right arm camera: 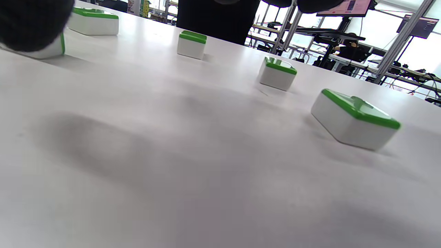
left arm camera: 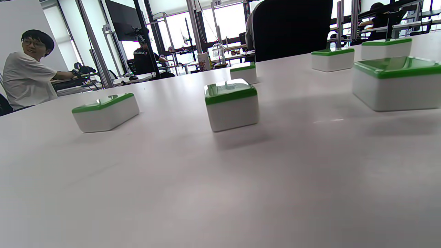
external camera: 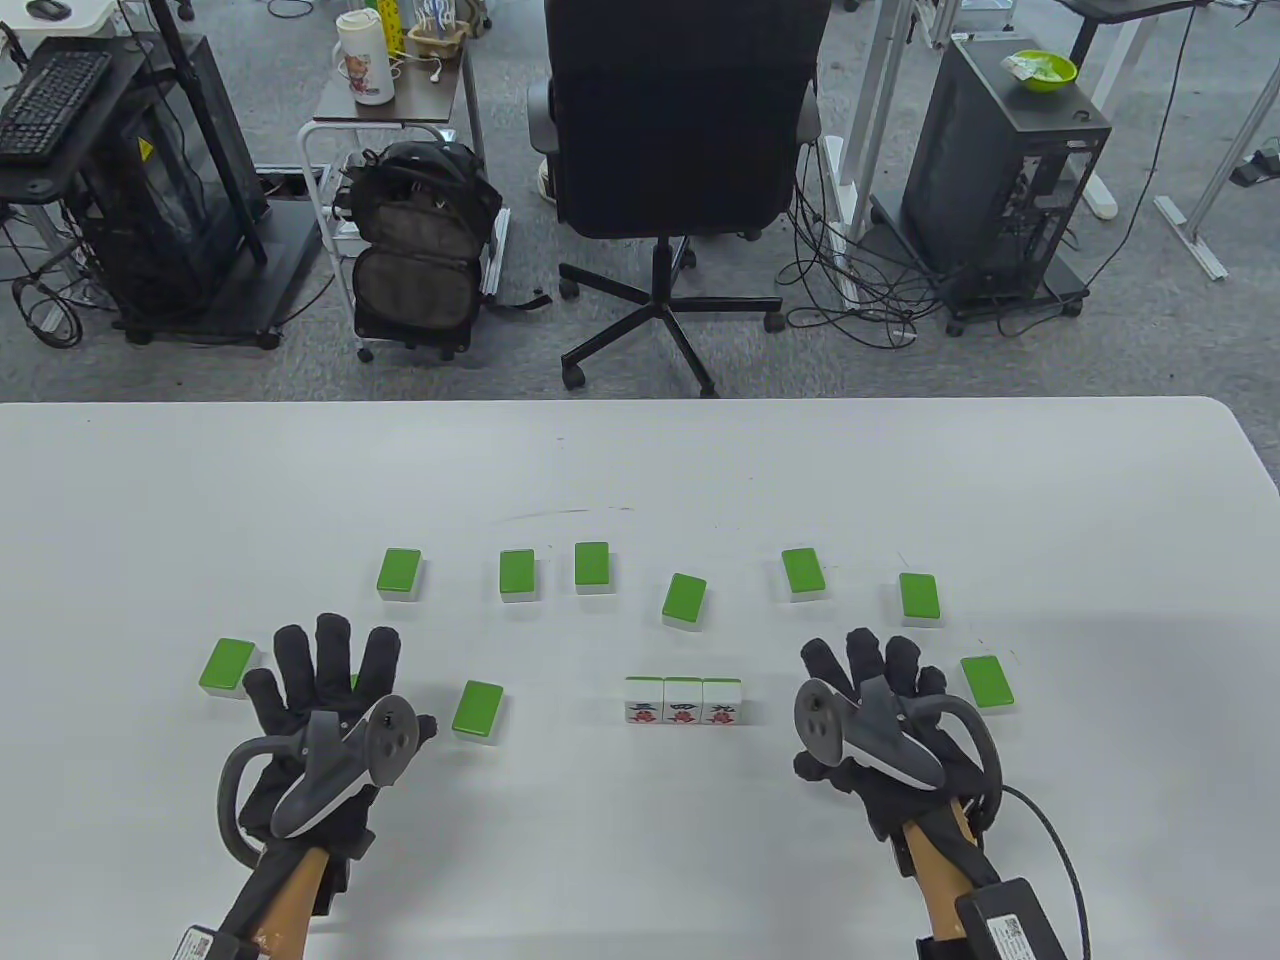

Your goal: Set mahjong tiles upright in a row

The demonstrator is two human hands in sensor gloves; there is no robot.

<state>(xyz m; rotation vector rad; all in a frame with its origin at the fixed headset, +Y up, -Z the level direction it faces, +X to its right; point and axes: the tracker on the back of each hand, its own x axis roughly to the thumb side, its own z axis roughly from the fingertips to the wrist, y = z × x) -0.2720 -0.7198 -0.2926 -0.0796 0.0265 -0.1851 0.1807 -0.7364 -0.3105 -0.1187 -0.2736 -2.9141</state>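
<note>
Three mahjong tiles [external camera: 683, 700] stand upright side by side in a row at the table's front middle, faces toward me. Several green-backed tiles lie flat, most in a loose line behind, such as one [external camera: 685, 601]. My left hand [external camera: 322, 662] is flat and open with its fingers spread, between a flat tile on its left [external camera: 228, 666] and one on its right [external camera: 478, 711]. A sliver of green shows under its fingers; the left wrist view shows a tile [left arm camera: 231, 104] there. My right hand [external camera: 872, 668] is open and empty, right of the row and left of a flat tile [external camera: 986, 682].
The white table [external camera: 640, 470] ends at its far edge, with an office chair [external camera: 685, 120] on the floor behind it. In the right wrist view, flat tiles [right arm camera: 355, 119] [right arm camera: 277, 72] lie ahead, and a dark gloved finger [right arm camera: 31, 24] covers the top left corner.
</note>
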